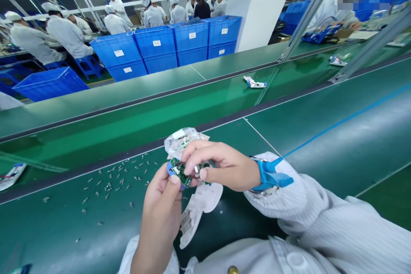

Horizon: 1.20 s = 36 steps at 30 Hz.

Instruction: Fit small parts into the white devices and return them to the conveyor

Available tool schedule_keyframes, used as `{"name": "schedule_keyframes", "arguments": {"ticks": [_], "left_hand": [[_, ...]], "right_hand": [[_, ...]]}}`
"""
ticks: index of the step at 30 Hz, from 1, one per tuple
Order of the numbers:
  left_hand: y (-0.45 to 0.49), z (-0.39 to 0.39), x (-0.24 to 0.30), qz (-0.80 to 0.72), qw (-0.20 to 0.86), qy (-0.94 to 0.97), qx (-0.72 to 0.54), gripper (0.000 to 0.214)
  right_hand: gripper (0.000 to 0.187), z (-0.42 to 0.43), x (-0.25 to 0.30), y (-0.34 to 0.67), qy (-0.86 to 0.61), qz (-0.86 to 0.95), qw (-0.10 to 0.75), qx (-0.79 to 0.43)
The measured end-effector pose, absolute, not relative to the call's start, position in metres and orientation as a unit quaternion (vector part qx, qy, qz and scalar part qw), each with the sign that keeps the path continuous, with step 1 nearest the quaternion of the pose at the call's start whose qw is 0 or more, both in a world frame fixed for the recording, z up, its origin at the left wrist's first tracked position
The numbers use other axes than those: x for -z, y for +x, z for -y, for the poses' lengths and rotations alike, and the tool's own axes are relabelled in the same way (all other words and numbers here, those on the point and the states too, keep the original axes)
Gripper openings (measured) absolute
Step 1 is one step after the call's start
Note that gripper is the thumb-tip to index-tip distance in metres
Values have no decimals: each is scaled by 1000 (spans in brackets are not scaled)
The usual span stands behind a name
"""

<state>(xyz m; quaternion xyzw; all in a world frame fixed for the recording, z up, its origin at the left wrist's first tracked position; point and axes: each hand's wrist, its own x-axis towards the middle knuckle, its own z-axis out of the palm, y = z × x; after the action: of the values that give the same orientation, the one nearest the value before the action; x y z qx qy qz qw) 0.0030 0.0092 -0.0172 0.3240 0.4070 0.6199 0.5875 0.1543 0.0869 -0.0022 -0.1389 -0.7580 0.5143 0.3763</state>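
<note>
My left hand (160, 209) rises from the bottom and pinches a small green circuit board (180, 171) with a blue rim between thumb and fingers. My right hand (221, 167) comes in from the right and grips the same board from the other side, partly hiding it. A blue wrist strap (269, 177) with a blue cord circles my right wrist over a white striped sleeve. A clear plastic bag (183, 143) holding more green boards lies behind my fingers, and a crumpled clear film (199, 209) hangs below them. Several small metal parts (112, 184) are scattered on the green belt to my left.
A green conveyor belt (205, 107) runs across the view with white packets (255, 82) on it. Beyond it stand stacked blue crates (157, 47) and several people in white clothes and caps (67, 36). A person in white (330, 13) works at the upper right.
</note>
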Motion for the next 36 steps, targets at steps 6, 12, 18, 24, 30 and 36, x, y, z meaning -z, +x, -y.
{"name": "schedule_keyframes", "arguments": {"ticks": [6, 12, 18, 24, 30, 36], "left_hand": [[4, -10, 16, -395, 597, 310, -626, 17], [3, -6, 18, -429, 566, 311, -631, 19], [4, 2, 18, -470, 503, 382, -617, 27], [4, 9, 17, -456, 472, 440, -613, 30], [2, 12, 16, -444, 461, 482, -598, 30], [2, 14, 14, -441, 457, 503, -587, 30]], "right_hand": [[25, -86, 6, 156, -139, 764, 355, -521], [23, -78, 3, 154, -229, 661, 423, -576], [19, -77, -22, 154, -252, 695, 410, -534], [26, -79, -38, 153, -193, 844, 324, -380], [30, -77, -45, 155, -184, 881, 277, -336], [29, -78, -52, 157, -181, 898, 249, -313]]}}
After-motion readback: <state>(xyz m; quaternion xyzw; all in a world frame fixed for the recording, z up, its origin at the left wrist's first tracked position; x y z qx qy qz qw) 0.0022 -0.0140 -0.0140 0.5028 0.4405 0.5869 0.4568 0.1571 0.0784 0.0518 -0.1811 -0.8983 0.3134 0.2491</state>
